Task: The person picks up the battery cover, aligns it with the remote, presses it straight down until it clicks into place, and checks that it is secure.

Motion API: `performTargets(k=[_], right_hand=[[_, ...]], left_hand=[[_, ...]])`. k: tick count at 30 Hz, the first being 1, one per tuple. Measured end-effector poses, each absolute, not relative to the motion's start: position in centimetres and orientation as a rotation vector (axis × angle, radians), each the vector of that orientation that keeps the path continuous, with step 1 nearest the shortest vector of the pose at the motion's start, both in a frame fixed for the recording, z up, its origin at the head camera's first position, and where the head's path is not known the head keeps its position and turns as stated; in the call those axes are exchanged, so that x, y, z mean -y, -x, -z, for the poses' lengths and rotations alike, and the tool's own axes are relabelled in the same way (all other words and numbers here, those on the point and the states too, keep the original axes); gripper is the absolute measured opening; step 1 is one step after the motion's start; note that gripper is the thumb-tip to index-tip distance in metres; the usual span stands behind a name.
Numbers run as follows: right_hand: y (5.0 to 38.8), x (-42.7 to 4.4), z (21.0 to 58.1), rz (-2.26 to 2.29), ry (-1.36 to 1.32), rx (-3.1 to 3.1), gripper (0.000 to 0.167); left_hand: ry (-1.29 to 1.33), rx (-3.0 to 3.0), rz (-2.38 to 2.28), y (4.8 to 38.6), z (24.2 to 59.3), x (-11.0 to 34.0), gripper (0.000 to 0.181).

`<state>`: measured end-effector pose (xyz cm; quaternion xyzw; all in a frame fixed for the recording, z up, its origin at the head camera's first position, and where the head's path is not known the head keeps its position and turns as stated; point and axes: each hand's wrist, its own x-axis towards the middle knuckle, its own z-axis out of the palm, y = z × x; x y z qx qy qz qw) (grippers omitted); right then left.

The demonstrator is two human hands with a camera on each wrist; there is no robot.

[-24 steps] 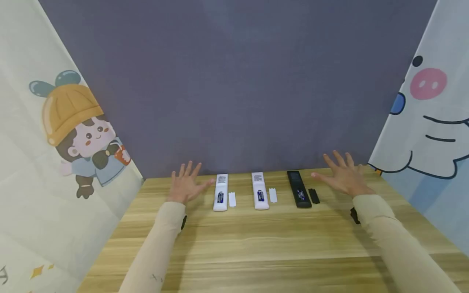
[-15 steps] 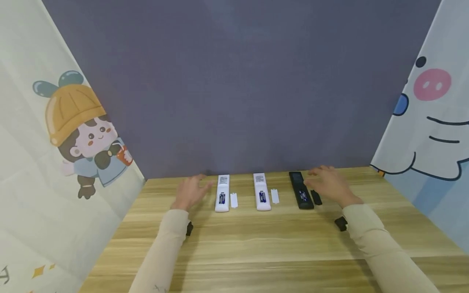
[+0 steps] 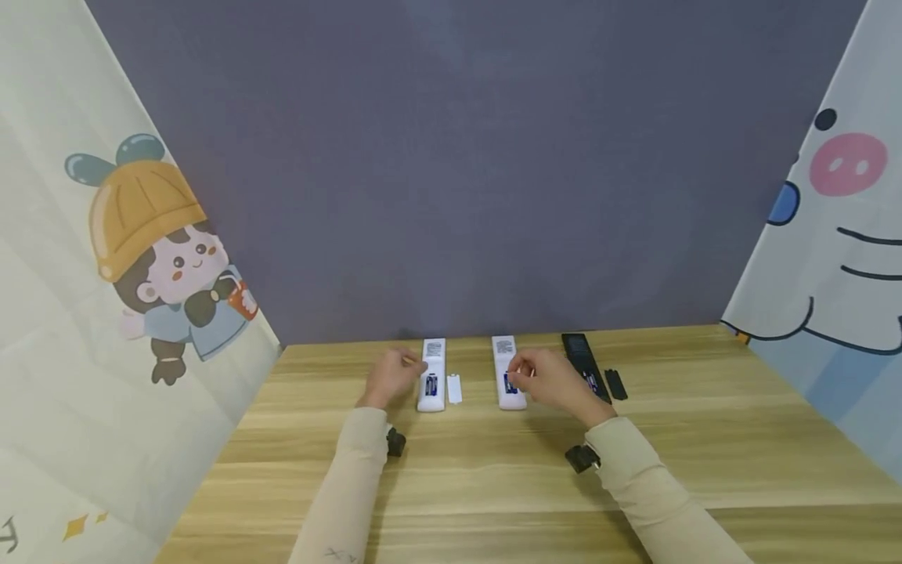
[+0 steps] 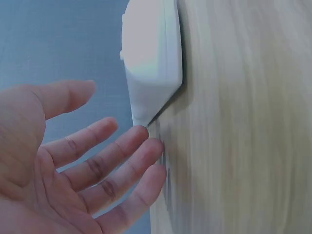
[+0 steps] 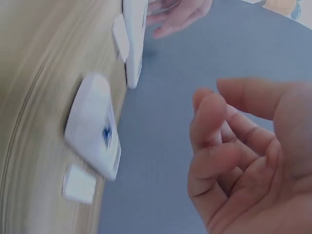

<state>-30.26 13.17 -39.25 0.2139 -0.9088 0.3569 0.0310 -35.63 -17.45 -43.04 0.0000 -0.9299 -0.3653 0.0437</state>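
Three remote controls lie back-up on the table, their battery bays uncovered with blue batteries inside: a left white remote point(image 3: 434, 352), a middle white remote point(image 3: 503, 352) and a black remote point(image 3: 579, 354). My left hand point(image 3: 390, 379) is beside the left remote, fingers loosely bent; in the left wrist view they hold nothing, close to the white remote point(image 4: 152, 53). Over the middle remote hovers my right hand point(image 3: 559, 383), thumb and fingers bent, nothing between them in the right wrist view. It hides part of that remote and its white cover point(image 5: 79, 184).
A white battery cover point(image 3: 454, 389) lies right of the left remote. Beside the black remote is a black battery cover point(image 3: 616, 385). A grey upright panel point(image 3: 451, 172) borders the wooden table point(image 3: 479, 486) at the back, with printed cloths on both sides.
Both hands, spread wide at first, have drawn in their fingers. My right hand has moved left, past the black remote to the middle one; my left hand has shifted right towards the left remote.
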Motion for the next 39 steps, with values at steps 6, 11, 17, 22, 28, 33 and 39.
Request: performTargets(k=[6,11,17,22,28,33,39], right_hand=[[30.8,-9.6,39.8,-1.156,-0.667,2.820,0.005],[31.2,-7.0,39.9,-1.220,-0.614,2.869,0.010],[31.8,-4.2,40.8,-1.176,-0.515,2.918,0.017],[32.3,-2.4,42.0,-1.055,-0.416,2.978,0.031],[33.2,-1.3,43.5,-0.789,-0.427,3.000,0.032],[33.4,-1.0,44.1,-0.682,-0.456,3.000,0.021],[33.4,-0.7,44.1,-0.709,-0.453,3.045,0.032]], left_hand=[[-0.039,2.858,1.135,36.1,43.5,16.9,0.029],[-0.086,2.868,1.113,36.5,43.6,16.4,0.033],[-0.106,2.874,1.046,36.1,43.3,15.5,0.033],[-0.128,2.871,1.017,35.7,43.5,15.1,0.027],[-0.124,2.846,1.009,35.6,43.8,14.7,0.025],[-0.145,2.819,1.018,35.5,43.9,14.4,0.025],[-0.139,2.770,1.019,35.5,43.9,14.4,0.027]])
